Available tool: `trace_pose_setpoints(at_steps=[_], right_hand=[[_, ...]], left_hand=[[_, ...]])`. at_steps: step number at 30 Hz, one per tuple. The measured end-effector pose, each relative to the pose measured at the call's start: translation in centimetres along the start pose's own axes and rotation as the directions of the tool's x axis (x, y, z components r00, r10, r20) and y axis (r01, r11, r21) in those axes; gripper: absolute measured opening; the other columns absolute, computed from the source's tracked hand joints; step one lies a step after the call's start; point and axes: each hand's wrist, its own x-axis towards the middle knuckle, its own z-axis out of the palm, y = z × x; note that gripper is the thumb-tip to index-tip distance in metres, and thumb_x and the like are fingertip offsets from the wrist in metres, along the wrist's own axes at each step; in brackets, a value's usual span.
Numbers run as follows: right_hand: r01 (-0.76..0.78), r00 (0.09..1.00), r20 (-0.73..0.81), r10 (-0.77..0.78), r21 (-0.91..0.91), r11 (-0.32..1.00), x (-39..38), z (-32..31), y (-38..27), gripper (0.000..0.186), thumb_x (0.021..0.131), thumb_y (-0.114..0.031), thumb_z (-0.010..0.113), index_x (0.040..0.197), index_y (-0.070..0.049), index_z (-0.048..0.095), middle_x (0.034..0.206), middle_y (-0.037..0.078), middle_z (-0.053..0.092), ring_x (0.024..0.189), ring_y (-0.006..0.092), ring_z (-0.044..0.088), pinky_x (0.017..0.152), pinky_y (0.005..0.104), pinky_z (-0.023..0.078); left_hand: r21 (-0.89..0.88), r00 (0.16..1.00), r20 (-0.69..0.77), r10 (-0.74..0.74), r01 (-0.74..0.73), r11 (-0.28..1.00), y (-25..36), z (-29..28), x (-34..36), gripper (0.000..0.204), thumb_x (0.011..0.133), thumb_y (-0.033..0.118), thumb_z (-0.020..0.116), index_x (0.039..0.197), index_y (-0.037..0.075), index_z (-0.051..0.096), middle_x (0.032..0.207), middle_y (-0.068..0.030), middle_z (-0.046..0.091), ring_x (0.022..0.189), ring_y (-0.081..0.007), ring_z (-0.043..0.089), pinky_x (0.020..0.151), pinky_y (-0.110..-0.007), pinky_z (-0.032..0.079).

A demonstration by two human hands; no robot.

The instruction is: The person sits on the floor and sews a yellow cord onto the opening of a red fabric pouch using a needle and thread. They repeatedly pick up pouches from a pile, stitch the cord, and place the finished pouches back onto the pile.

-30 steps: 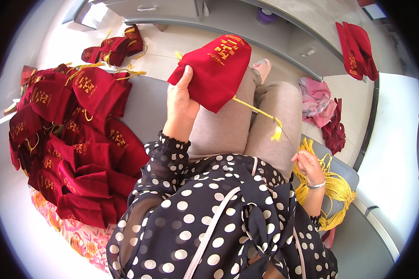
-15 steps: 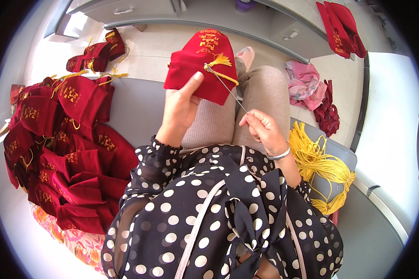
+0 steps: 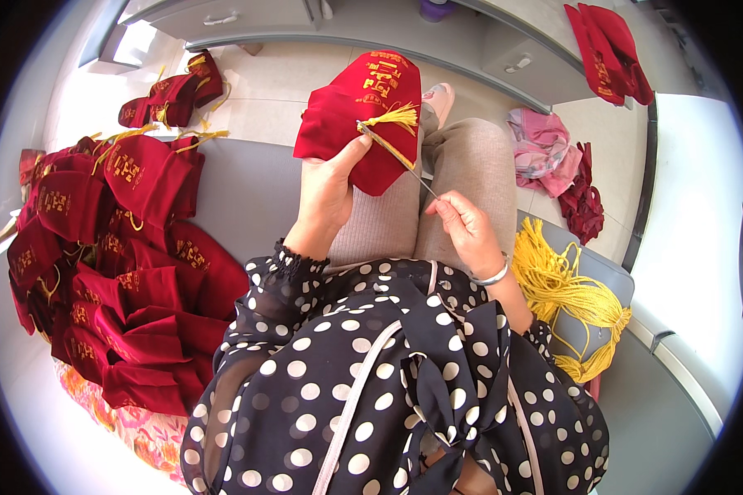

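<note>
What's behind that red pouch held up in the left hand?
Beyond the red pouch, tan trousers, a pale shoe and floor tiles show. The left hand has its thumb in front; its other fingers, and whatever lies directly behind the pouch, are covered.

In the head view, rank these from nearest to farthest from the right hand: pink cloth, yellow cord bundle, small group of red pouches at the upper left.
From the right hand:
1. Yellow cord bundle: just beside it, on the right.
2. Pink cloth: farther up, also on the right.
3. Small group of red pouches: far off, upper left.
</note>
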Motion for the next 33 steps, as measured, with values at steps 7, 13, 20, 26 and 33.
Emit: trace_pose_setpoints(at_steps=[7,13,20,26,33], right_hand=[[0.093,0.983,-0.130,-0.129,-0.254,0.963,0.7,0.1,-0.5,0.016,0.093,-0.019,0.054,0.091,-0.005,0.061,0.077,0.010,0.065,0.068,0.0277,0.064,0.058,0.0312,0.048],[0.048,0.996,-0.068,-0.058,-0.137,0.989,0.4,0.1,-0.6,0.018,0.094,-0.019,0.054,0.089,-0.004,0.061,0.077,0.010,0.065,0.069,0.0249,0.065,0.062,0.0301,0.048],[-0.012,1.000,0.025,0.015,-0.091,0.996,0.3,-0.5,-0.5,0.019,0.094,-0.019,0.053,0.089,-0.002,0.060,0.079,0.011,0.064,0.073,0.0238,0.065,0.066,0.0287,0.048],[0.099,0.990,-0.085,-0.111,-0.134,0.986,0.3,-0.9,0.0,0.017,0.094,-0.018,0.053,0.088,-0.003,0.060,0.079,0.011,0.065,0.072,0.0255,0.065,0.065,0.0296,0.049],[0.127,0.970,-0.152,-0.189,-0.345,0.930,0.9,-0.4,-0.4,0.016,0.093,-0.019,0.054,0.089,-0.004,0.060,0.077,0.010,0.065,0.067,0.0279,0.064,0.056,0.0327,0.048]], left_hand=[[0.020,1.000,-0.020,-0.002,0.003,1.000,-0.2,-0.5,0.1,0.042,0.079,-0.007,0.064,0.118,0.002,0.052,0.111,-0.0074,0.061,0.101,-0.0179,0.060,0.090,-0.032,0.048],[0.006,1.000,0.028,0.000,0.000,1.000,0.2,0.2,0.1,0.041,0.080,-0.005,0.066,0.118,0.002,0.052,0.112,-0.0086,0.061,0.102,-0.0183,0.060,0.089,-0.032,0.048],[-0.016,1.000,0.018,-0.024,0.024,1.000,-0.2,0.1,0.2,0.040,0.080,-0.005,0.065,0.117,0.001,0.052,0.111,-0.0084,0.061,0.100,-0.0181,0.061,0.089,-0.032,0.049],[-0.003,1.000,0.009,-0.030,0.030,1.000,-0.3,0.1,0.2,0.039,0.079,-0.006,0.065,0.116,0.002,0.053,0.110,-0.0082,0.061,0.099,-0.0181,0.061,0.087,-0.032,0.050],[0.081,0.996,0.034,-0.077,0.074,0.994,-0.6,0.4,-0.3,0.041,0.078,-0.005,0.066,0.117,0.001,0.053,0.109,-0.0077,0.062,0.097,-0.0168,0.061,0.085,-0.031,0.050]])
